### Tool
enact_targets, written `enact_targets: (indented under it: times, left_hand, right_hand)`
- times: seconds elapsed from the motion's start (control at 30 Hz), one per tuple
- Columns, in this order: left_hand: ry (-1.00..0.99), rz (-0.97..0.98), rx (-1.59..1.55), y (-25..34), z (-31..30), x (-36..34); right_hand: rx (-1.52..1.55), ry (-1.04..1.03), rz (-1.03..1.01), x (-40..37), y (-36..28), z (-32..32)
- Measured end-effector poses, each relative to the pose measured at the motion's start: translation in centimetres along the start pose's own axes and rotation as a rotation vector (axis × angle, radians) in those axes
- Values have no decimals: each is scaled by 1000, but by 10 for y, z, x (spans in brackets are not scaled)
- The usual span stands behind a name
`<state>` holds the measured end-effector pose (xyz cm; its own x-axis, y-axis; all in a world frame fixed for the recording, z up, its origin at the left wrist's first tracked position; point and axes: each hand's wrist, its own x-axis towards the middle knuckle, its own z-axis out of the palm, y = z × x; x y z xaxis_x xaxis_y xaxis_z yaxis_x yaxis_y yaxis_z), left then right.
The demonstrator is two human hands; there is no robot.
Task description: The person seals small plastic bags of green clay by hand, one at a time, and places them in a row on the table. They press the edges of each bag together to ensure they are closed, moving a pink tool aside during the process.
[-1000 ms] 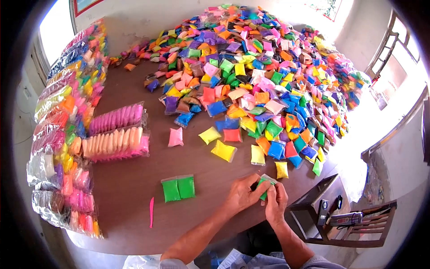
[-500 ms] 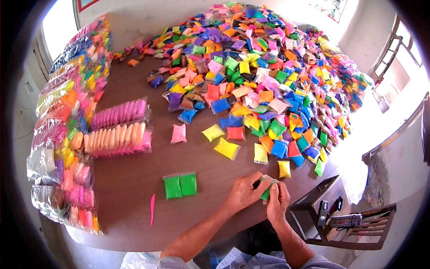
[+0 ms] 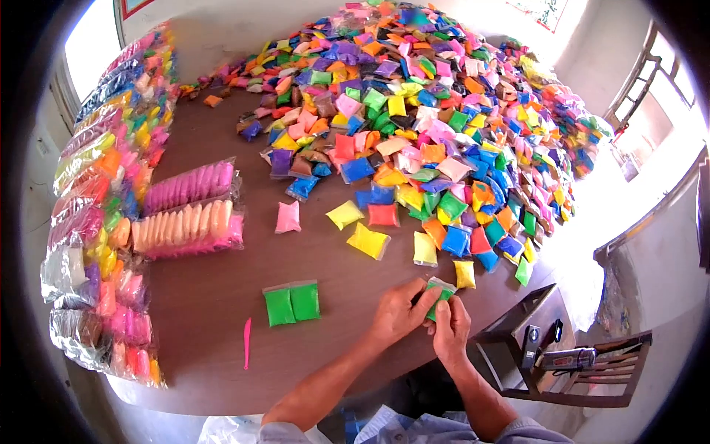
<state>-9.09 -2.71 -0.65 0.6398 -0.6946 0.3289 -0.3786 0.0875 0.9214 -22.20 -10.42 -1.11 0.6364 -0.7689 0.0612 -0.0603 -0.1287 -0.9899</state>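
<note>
Brown table (image 3: 200,285); left grip (image 3: 401,311), right grip (image 3: 450,329) pinching green packet (image 3: 443,291), clear edge (image 3: 442,282) pointing forward, long axis partly hidden.

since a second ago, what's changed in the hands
The right hand has shifted slightly lower on the held green packet, so more green shows. Nothing was newly taken or let go; the left hand stays on it too. The flat green pair and pink stick lie as before.
</note>
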Motion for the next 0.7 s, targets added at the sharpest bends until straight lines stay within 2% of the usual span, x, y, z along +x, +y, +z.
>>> enact_targets:
  times: [0.07,0.17,0.27,0.33,0.53,0.7]
  left_hand:
    - [-14,-26,8,0,1,0]
    - [-37,-73,-152,7,-1,1]
    - [-129,-53,-4,5,-3,-1]
    - [-78,79,56,1,1,-1]
    - [-19,55,44,5,-1,-3]
    - [-81,-39,93,15,-6,0]
  right_hand:
    - [63,-2,18,0,0,0]
    - [95,43,19,-1,2,-1]
    - [100,72,16,-2,6,-2]
    - [83,90,18,-2,6,-2]
    - [152,24,66,0,-2,0]
    - [94,55,12,0,1,2]
